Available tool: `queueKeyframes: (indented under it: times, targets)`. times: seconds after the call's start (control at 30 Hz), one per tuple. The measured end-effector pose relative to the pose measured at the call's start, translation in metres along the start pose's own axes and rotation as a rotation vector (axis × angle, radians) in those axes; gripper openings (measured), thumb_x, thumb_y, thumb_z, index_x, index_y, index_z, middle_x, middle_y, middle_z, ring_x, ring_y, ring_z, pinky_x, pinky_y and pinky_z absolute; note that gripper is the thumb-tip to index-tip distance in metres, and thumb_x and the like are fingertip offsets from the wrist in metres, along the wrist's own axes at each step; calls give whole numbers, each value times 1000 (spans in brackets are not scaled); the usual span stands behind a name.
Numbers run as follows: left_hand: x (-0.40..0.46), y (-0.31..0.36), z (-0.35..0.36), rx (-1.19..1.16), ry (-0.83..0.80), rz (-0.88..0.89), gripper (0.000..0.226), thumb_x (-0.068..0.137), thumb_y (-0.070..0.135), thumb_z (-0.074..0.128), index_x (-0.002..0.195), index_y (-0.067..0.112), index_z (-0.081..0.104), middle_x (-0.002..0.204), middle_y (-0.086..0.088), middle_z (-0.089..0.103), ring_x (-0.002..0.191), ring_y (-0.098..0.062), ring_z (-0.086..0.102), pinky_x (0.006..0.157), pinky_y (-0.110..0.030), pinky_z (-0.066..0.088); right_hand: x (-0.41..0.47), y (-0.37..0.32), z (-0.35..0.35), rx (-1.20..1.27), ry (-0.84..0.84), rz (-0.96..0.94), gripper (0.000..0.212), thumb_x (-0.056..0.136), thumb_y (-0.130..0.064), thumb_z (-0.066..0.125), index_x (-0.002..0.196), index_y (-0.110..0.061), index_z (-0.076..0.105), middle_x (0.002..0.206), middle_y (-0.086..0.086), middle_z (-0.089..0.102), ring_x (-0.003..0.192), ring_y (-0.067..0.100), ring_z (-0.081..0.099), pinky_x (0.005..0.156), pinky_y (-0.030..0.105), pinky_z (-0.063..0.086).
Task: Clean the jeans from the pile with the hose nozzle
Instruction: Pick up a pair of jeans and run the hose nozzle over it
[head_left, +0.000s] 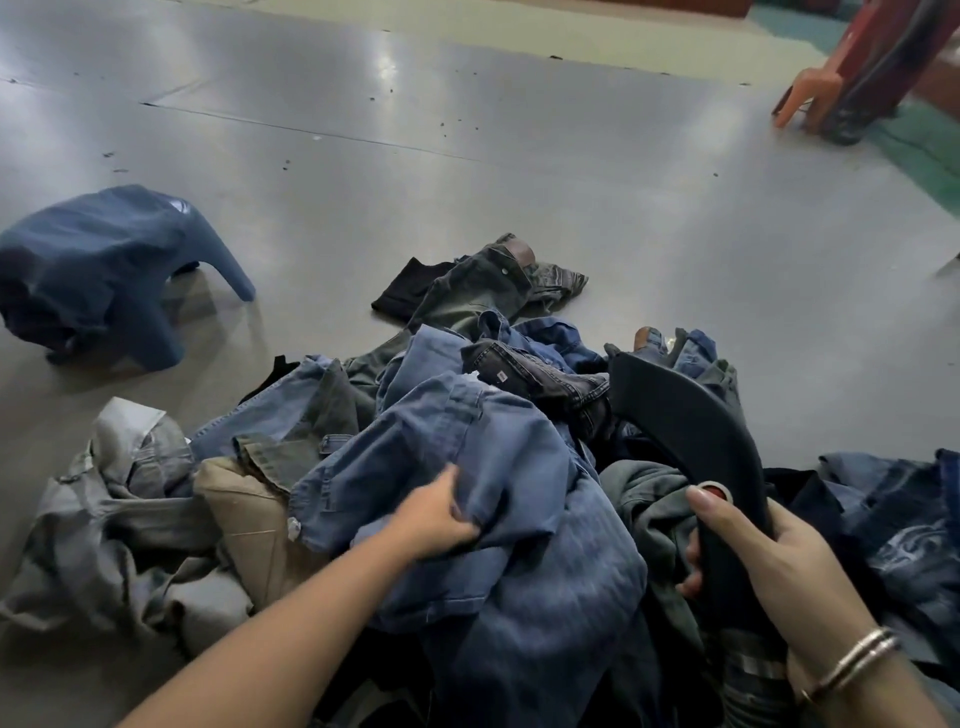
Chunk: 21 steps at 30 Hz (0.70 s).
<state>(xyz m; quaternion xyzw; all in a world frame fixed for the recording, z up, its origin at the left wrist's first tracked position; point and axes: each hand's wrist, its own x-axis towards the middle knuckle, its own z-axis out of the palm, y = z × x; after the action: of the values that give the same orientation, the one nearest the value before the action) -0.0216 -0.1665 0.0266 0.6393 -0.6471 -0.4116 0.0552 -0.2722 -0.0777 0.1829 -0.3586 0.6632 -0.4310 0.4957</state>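
Here my left hand (441, 517) pinches a fold of the blue jeans (498, 467) atop the pile (156, 519), while my right hand (758, 545) grips the black hose nozzle (691, 431), thumb by its red button (719, 493).

The pile of jeans (467, 467) is blocking the near floor (467, 156); beyond the pile, bare floor is lying open; left of the pile a jeans-draped stool (104, 270) is standing in the way; far right of the pile, chair legs (810, 88) are crowding the corner.
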Motion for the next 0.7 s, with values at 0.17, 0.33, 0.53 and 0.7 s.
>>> queueKeyframes:
  times: [0.17,0.33,0.53,0.7]
  targets:
    - [-26,35,32,372,-497,347,27,79,16,62,106,12,60,102,-17,66,92,-31,61,70,-29,41,2,1,-3,-23,6,2,51,52,-44,73,78,-2,59,54,12,61,41,24,57,40,29,50]
    - [-33,46,35,524,-463,210,34,91,39,47,99,11,65,107,-18,67,90,-32,61,70,-30,40,4,4,-9,-22,26,12,51,53,-44,73,81,-3,60,55,11,62,41,25,58,40,30,50]
    - [-13,26,15,224,509,403,27,82,34,57,103,19,65,111,-2,57,106,-23,55,86,-38,47,4,5,-13,-52,24,2,55,51,-48,73,81,-3,60,55,12,63,41,27,60,39,31,50]
    - [5,1,15,-322,263,-209,122,64,62,76,151,22,-1,157,-8,15,144,-27,18,116,-43,17,4,5,-9,-20,31,11,56,50,-47,73,82,-3,59,54,10,62,40,25,57,39,31,50]
